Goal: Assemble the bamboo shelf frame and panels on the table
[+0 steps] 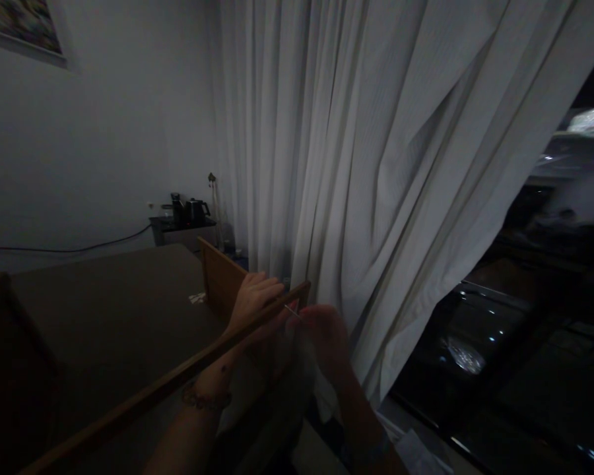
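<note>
The room is dim. My left hand (253, 298) rests on the top rail of a wooden frame (178, 377), fingers curled over it. Just to its right, my right hand (321, 336) is pinched on a thin needle (292, 311) whose tip points up and left toward the rail's end. Pale cloth (307, 369) hangs below my right hand, partly hidden by it. A bracelet (205, 398) circles my left wrist.
A white curtain (376, 165) hangs right behind the hands. A dark table (113, 316) lies to the left, with a kettle (195, 211) on a small stand at the wall. A dark window (525, 330) is on the right.
</note>
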`<state>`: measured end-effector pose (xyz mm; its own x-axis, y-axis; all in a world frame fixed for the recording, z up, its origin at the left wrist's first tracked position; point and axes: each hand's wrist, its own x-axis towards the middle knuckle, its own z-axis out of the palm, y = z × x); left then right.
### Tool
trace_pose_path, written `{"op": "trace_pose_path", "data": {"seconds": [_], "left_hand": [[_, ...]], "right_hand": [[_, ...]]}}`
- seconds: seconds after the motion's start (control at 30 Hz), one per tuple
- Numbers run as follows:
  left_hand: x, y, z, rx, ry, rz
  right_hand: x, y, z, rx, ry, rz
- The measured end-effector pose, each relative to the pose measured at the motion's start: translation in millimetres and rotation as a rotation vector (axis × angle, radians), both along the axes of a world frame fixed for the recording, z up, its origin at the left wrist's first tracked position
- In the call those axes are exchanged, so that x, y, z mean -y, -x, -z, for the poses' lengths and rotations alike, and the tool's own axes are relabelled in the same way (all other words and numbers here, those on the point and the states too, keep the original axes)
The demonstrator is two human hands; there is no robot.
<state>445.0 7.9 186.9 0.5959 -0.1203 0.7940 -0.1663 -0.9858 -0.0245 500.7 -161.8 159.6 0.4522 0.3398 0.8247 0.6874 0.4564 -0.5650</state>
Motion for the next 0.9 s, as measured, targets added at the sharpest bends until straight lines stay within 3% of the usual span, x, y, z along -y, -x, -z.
{"op": "trace_pose_path", "data": {"seconds": [0.13, 0.27, 0.6, 0.9], "left_hand": [[0.2, -0.4, -0.4, -0.005, -0.004, -0.009], [2.5, 1.0, -2.0, -0.002, 0.009, -0.013], [-1.3, -1.3, 3.6, 0.019, 0.000, -0.003], [-2.2, -1.4, 2.7, 0.022, -0.004, 0.028]], "right_hand": [[2.5, -10.3, -3.7, 0.218, -0.010, 0.188], [1.4, -15.9, -4.3, 0.303, -0.033, 0.186], [3.0, -7.5, -2.8, 0.251, 0.085, 0.205], [1.5, 6.7, 9.6, 0.266, 0.071, 0.512]]}}
